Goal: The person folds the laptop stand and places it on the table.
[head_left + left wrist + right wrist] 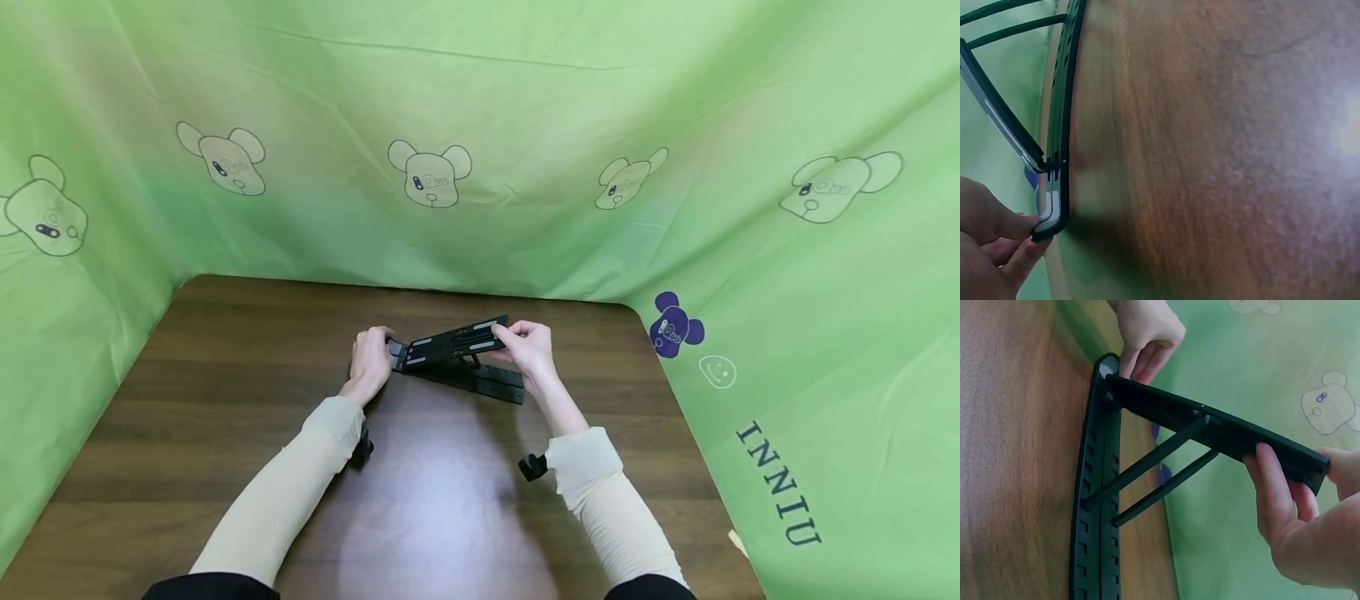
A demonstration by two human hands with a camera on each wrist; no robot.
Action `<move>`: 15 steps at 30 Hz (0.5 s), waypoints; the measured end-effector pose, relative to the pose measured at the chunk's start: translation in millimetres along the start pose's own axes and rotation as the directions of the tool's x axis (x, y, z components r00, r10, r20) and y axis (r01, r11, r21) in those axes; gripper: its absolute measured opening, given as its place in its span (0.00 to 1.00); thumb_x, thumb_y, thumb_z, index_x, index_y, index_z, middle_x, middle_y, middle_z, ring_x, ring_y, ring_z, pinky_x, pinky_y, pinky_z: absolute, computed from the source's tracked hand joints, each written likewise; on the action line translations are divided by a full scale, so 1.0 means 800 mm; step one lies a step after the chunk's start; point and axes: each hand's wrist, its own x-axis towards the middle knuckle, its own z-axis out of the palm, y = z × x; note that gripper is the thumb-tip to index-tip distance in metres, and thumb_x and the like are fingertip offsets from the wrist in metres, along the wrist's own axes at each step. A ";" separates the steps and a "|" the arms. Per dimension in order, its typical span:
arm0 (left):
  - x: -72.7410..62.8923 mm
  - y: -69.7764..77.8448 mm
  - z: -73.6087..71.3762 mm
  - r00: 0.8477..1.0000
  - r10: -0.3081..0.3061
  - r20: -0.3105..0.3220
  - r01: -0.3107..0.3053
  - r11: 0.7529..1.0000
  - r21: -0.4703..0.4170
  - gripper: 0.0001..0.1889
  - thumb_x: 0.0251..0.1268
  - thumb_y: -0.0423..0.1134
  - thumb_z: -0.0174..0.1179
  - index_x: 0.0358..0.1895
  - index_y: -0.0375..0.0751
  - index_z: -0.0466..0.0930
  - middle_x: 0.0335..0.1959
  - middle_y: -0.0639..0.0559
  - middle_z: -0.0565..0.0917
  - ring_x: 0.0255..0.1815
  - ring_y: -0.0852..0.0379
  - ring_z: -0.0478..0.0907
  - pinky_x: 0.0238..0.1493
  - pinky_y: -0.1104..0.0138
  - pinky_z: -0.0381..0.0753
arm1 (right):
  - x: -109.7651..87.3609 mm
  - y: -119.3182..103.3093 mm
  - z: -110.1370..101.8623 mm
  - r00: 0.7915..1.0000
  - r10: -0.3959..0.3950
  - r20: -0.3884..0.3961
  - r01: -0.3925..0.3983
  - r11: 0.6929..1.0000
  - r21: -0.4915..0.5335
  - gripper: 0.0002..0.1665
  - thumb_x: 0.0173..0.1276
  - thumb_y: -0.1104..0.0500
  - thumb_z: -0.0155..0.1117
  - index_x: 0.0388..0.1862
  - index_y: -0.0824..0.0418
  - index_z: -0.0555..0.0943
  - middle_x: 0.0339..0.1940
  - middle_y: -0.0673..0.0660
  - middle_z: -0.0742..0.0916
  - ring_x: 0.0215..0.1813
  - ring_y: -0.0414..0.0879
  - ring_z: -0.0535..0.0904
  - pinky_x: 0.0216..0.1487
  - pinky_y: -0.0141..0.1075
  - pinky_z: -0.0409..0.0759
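Observation:
A black folding laptop stand (450, 346) stands on the table, its top plate raised at an angle over the slotted base (1094, 487). Two thin support struts (1154, 462) run from the plate down to the base slots. At the hinged end, my left hand (371, 360) pinches the upturned lip (1054, 215) with its grey pad between thumb and fingers. On the other side my right hand (528, 350) grips the raised end of the top plate (1222, 431), thumb on the upper face and fingers beneath.
The brown wooden table (225, 450) extends around the stand. A green cloth (525, 242) printed with bear heads hangs along the back and both sides. A black wrist camera (532, 467) sits below the right cuff, and another wrist camera (362, 450) below the left.

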 end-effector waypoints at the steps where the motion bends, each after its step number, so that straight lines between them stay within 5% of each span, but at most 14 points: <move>1: 0.001 0.000 0.000 1.000 0.004 -0.002 -0.004 1.000 0.006 0.18 0.74 0.25 0.59 0.62 0.36 0.89 0.58 0.36 0.92 0.60 0.35 0.89 0.62 0.45 0.89 | 0.000 0.000 0.000 1.000 0.005 0.002 -0.005 1.000 -0.002 0.21 0.76 0.70 0.64 0.20 0.59 0.76 0.26 0.50 0.88 0.25 0.34 0.90 0.39 0.33 0.94; 7: 0.007 0.004 0.003 0.998 0.056 -0.012 -0.055 0.998 0.035 0.18 0.72 0.24 0.59 0.60 0.34 0.89 0.55 0.35 0.93 0.57 0.34 0.90 0.60 0.45 0.89 | 0.002 -0.002 0.000 1.000 0.008 0.010 -0.007 1.000 -0.009 0.20 0.75 0.71 0.63 0.21 0.60 0.75 0.32 0.55 0.87 0.26 0.35 0.90 0.44 0.37 0.94; 15: 0.010 0.003 0.002 0.999 0.044 -0.006 -0.043 0.998 0.045 0.18 0.72 0.24 0.60 0.60 0.35 0.90 0.56 0.36 0.93 0.59 0.34 0.89 0.62 0.45 0.89 | 0.002 0.000 0.003 1.000 0.019 0.001 -0.019 0.999 0.036 0.22 0.76 0.71 0.62 0.20 0.59 0.74 0.30 0.53 0.87 0.26 0.35 0.90 0.37 0.32 0.93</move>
